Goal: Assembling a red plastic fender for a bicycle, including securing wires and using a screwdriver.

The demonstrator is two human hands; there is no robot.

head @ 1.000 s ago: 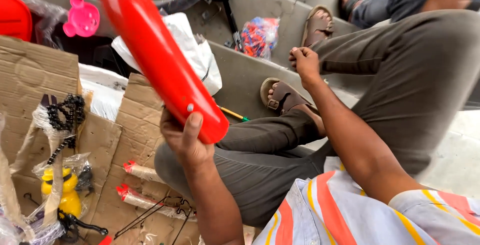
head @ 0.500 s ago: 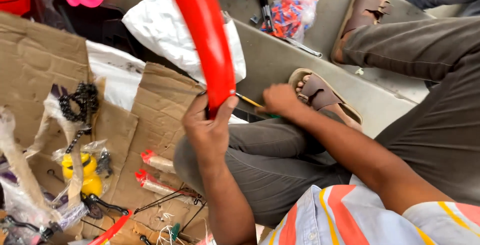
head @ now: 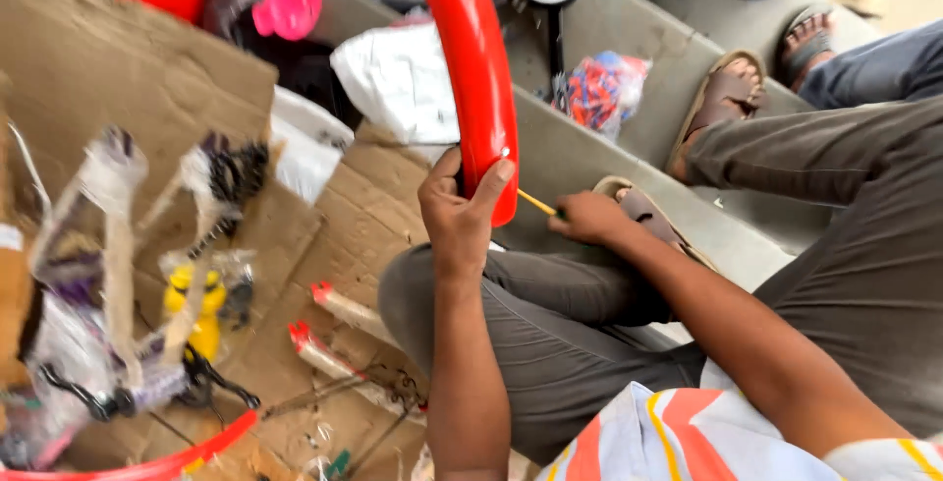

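Basically, flattened brown cardboard sheets (head: pixel 128 117) cover the floor, keeping bagged parts off it. Long curved glossy red plastic fender (head: pixel 474 68) stands upright over the lap; left hand (head: pixel 459 221) clamps its lower end, steadying it. Right hand (head: pixel 587 218) closed around a thin yellow-shafted tool (head: pixel 536 202), tip toward the fender.

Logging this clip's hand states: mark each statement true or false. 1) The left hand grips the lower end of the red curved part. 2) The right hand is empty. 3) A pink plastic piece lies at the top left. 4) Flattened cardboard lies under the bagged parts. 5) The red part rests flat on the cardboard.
1) True: the left hand wraps the lower end of the red curved part.
2) False: the right hand holds a thin yellow tool.
3) True: the pink plastic piece.
4) True: the cardboard.
5) False: it is held up, off the cardboard.
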